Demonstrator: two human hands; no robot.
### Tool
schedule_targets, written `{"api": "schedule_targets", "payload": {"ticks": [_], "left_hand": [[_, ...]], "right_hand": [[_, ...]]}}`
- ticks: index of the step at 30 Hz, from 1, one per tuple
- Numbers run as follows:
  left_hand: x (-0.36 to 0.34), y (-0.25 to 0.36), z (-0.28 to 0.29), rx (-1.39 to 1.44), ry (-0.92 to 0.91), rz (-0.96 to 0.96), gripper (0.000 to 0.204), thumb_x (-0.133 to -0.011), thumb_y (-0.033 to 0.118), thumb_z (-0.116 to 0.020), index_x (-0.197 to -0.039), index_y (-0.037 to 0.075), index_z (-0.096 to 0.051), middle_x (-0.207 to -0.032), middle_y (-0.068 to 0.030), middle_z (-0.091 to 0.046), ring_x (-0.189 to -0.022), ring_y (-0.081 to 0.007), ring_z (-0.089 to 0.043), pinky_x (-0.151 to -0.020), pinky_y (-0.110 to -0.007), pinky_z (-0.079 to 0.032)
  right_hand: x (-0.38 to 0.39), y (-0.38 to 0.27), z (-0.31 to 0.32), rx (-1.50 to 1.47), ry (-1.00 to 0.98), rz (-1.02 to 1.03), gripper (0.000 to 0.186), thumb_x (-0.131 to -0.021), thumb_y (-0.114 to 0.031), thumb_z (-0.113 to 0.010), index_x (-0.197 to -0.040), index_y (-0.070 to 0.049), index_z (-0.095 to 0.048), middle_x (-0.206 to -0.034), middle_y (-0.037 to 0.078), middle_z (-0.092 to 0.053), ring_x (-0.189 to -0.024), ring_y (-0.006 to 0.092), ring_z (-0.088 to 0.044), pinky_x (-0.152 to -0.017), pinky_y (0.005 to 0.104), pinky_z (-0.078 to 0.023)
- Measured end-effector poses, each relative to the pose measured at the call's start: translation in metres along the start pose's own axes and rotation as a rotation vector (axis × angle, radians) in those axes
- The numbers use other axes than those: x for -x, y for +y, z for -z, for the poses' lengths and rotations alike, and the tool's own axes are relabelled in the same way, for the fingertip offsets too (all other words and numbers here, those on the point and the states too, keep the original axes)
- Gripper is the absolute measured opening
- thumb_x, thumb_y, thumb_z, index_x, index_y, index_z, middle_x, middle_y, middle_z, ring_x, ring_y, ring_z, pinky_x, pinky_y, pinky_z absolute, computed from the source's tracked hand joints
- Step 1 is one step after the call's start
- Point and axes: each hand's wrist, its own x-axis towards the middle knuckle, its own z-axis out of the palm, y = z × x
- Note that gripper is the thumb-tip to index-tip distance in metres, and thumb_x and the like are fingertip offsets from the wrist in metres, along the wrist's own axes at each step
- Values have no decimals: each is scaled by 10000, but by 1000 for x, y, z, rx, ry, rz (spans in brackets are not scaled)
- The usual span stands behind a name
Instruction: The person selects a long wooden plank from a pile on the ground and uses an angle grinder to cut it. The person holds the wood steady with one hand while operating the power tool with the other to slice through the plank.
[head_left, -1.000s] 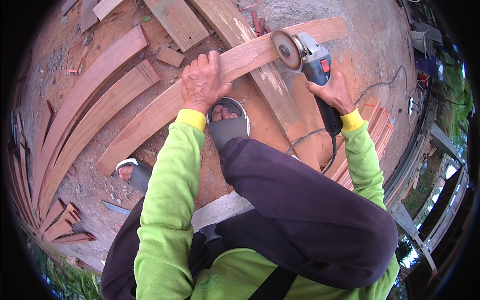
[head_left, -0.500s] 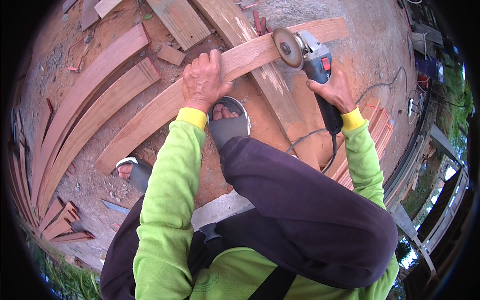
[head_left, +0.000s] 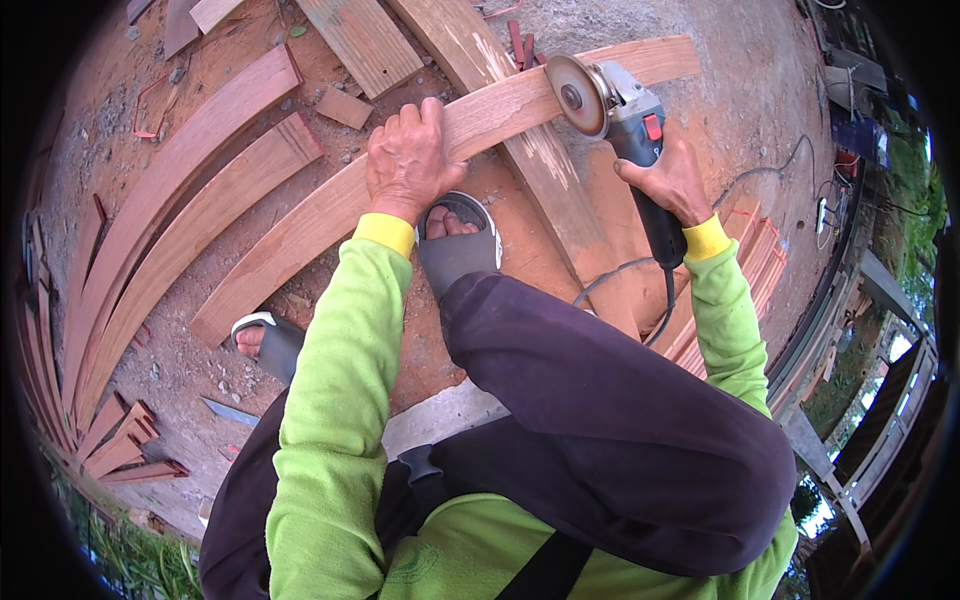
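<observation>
My left hand (head_left: 412,160) is closed over a long reddish-brown wooden board (head_left: 300,235), near its middle. The board lies across a thicker timber beam (head_left: 560,200), its far end reaching to the upper right. My right hand (head_left: 672,180) is wrapped around the body of an angle grinder (head_left: 640,135), blue-grey and black with a red switch. The grinder's round disc (head_left: 577,97) is at the board's surface, right of my left hand; whether it touches or spins I cannot tell. My sandalled foot (head_left: 455,235) is just below the board, beside my left wrist.
More long boards (head_left: 190,150) lie on the dirt ground to the left, with short offcuts (head_left: 125,440) below them. A wide plank (head_left: 360,45) lies at the top. The grinder's black cord (head_left: 668,310) loops down at the right, near stacked red-edged strips (head_left: 750,265).
</observation>
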Motion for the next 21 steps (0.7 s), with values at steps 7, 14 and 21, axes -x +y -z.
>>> {"api": "schedule_targets", "payload": {"ticks": [7, 14, 21], "left_hand": [[-1, 0, -1, -7, 2, -2, 560, -563, 291, -826, -983, 74, -525, -864, -136, -595, -825, -339, -653, -720, -444, -522], [-1, -1, -1, -1, -1, -2, 555, -567, 290, -824, -983, 77, -525, -862, -134, -595, -824, -338, -653, -720, -445, -521], [0, -1, 0, -9, 3, -5, 555, -570, 292, -823, -990, 80, -528, -864, -132, -598, -829, -335, -653, -724, -442, -522]], "right_hand": [[-1, 6, -3, 32, 16, -22, 589, -626, -303, -813, -1011, 92, -607, -839, 188, -677, -743, 265, -666, -702, 382, -540], [-1, -7, 2, 42, -9, -44, 511, -643, -252, -768, -1035, 46, -635, -825, 181, -693, -747, 278, -686, -730, 376, -546], [-2, -3, 1, 8, -27, -34, 569, -634, -284, -803, -1028, 78, -609, -844, 195, -682, -756, 278, -674, -721, 385, -542]]}}
